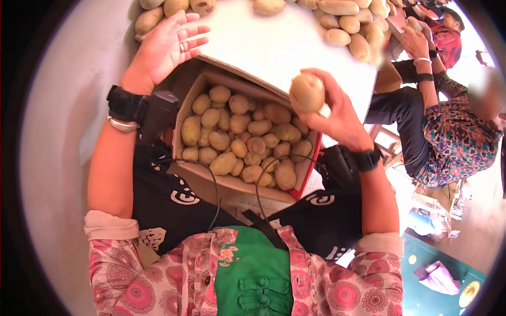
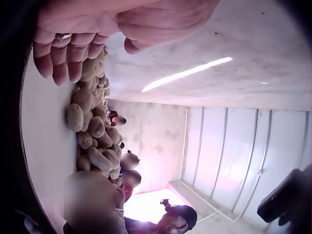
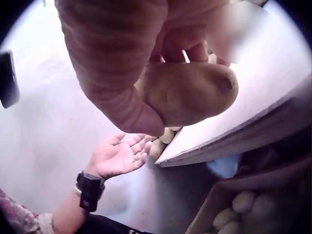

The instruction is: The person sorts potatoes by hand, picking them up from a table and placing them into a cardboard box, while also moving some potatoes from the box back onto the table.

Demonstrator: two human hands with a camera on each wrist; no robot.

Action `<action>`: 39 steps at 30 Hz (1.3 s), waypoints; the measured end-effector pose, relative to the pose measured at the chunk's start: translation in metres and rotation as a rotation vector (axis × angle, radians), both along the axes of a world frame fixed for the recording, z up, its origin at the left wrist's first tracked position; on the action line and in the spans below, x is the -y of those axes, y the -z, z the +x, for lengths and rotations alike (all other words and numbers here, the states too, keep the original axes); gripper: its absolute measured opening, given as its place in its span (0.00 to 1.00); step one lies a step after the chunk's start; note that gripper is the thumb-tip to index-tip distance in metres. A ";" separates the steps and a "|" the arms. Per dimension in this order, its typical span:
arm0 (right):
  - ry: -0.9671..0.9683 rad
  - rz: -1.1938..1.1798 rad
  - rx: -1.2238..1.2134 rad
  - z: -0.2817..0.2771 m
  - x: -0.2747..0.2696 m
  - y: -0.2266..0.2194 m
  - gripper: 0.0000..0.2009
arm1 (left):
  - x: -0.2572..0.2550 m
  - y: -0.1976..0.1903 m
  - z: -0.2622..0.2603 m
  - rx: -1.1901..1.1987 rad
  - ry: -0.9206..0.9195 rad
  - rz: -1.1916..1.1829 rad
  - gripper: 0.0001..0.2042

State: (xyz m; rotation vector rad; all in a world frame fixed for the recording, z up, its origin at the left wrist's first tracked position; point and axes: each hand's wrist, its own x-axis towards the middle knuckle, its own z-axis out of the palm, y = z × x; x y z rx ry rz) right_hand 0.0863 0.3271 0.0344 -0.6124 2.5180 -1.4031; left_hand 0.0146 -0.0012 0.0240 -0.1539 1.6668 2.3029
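Note:
My right hand (image 1: 340, 113) grips a potato (image 1: 307, 94) between thumb and fingers, above the right side of the box and near the table edge. In the right wrist view the potato (image 3: 190, 92) shows a dark spot at one end. My left hand (image 1: 167, 46) is held palm up with fingers spread and nothing in it, beside the table's left corner. Below and between the hands, a cardboard box (image 1: 237, 181) holds many potatoes (image 1: 219, 140). In the left wrist view the left hand (image 2: 97, 24) appears at the top, its fingers overlapping the potato pile.
A white table (image 1: 242, 39) spans the far side, with potatoes (image 1: 350, 23) heaped at its back right and several potatoes (image 1: 176, 6) at its left corner. Another person (image 1: 458, 126) sits to the right. A pale wall (image 1: 58, 131) stands at left.

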 end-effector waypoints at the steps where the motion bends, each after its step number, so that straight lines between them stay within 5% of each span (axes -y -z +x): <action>1: 0.046 -0.081 0.131 0.012 -0.005 -0.002 0.32 | -0.003 0.001 0.000 0.003 0.003 0.027 0.24; 9: 0.075 -0.223 0.482 0.077 -0.080 0.052 0.34 | -0.023 0.013 -0.002 -0.062 -0.201 0.007 0.20; 14: -0.142 0.136 0.500 0.082 -0.067 0.067 0.32 | -0.028 0.013 -0.003 -0.075 -0.252 0.011 0.19; 22: -0.122 0.427 0.233 0.062 -0.024 0.064 0.32 | -0.022 0.025 -0.004 -0.069 -0.187 0.026 0.20; 26: 0.008 0.265 -0.059 0.055 0.007 0.067 0.29 | -0.015 0.021 0.001 -0.030 -0.225 0.066 0.20; 30: -0.095 0.198 -0.186 0.044 0.025 0.062 0.23 | -0.012 0.007 0.005 -0.041 -0.256 0.058 0.20; 39: -0.022 -0.033 -0.153 0.009 0.046 0.047 0.15 | 0.006 0.001 0.020 -0.059 -0.270 0.085 0.20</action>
